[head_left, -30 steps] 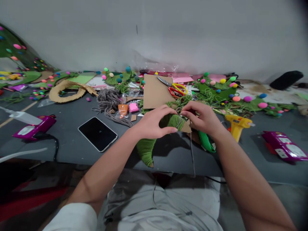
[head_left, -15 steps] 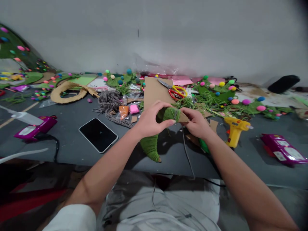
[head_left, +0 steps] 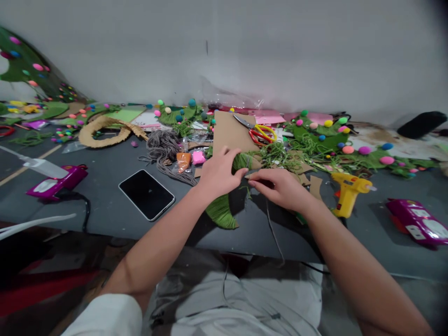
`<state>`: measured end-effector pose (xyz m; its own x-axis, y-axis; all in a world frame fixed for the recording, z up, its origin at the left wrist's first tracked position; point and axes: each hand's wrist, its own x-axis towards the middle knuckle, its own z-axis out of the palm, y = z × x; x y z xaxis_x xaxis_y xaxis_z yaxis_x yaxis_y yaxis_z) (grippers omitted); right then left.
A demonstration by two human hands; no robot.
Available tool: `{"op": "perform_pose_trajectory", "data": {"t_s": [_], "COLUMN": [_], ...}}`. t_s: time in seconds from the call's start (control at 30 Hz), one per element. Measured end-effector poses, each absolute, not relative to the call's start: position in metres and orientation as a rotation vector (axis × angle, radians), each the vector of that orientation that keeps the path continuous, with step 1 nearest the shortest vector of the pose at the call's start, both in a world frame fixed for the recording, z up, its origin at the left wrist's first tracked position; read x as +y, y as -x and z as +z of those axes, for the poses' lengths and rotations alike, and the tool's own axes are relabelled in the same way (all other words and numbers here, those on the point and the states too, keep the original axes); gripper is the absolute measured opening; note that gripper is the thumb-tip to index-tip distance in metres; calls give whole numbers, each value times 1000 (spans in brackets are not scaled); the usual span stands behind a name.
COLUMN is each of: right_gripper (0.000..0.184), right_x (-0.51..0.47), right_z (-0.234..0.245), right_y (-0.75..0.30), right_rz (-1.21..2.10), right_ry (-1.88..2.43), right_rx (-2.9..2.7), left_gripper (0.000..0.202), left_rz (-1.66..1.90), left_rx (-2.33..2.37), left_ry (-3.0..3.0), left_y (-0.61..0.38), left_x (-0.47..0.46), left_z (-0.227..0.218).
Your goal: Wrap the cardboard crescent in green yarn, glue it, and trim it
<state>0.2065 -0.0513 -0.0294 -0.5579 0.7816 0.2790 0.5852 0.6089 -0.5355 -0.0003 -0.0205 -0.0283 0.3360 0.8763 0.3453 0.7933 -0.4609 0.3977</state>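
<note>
A curved cardboard piece wrapped in green yarn (head_left: pixel 221 212) is gripped by my left hand (head_left: pixel 219 173), whose fingers go over its upper part. The lower tip hangs out below my wrist, and bare cardboard shows at the other end. My right hand (head_left: pixel 280 186) is beside it with thumb and forefinger pinched together near my left thumb. Grey yarn (head_left: pixel 273 233) trails down from under my right hand over the table's front edge. The pinched fingers seem to be on this grey yarn, though the strand is thin there.
A phone (head_left: pixel 147 194) lies to the left, near a purple power strip (head_left: pixel 58 182). Scissors (head_left: pixel 259 129) rest on a cardboard sheet (head_left: pixel 227 133). A yellow glue gun (head_left: pixel 348 193) and another purple power strip (head_left: pixel 418 221) are at right. Grey yarn is bundled (head_left: pixel 163 149) behind the phone.
My right hand has come off the bare cardboard end and moved left, now pinching near my left thumb. My left hand keeps its hold on the green-wrapped piece. The view has shifted slightly.
</note>
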Motion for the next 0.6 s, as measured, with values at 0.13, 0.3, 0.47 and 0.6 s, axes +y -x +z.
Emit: {"op": "perform_pose_trajectory", "data": {"t_s": [0.13,0.3,0.47,0.6], "right_gripper": [18,17,18,18], "right_x": [-47,-39,-34,-33], "right_z": [-28,-27,-28,-29], "right_y": [-213,-225,-236,-239], "right_rz": [447,274,198,234], "right_ry": [1072,1073,1086,1084], "right_rx": [-2365,-2337,-2304,-2266], "left_gripper": [49,50,48,49], "left_rz": [613,523,502,532], "left_rx": [1453,1253,1122,1032], "left_ry": [-2517,-2542,-2517,-2489], "left_y": [-3,-3,-1,0], "left_x": [-22,-26,-29,-29], "left_z": [-29,-24,-20,-20]}}
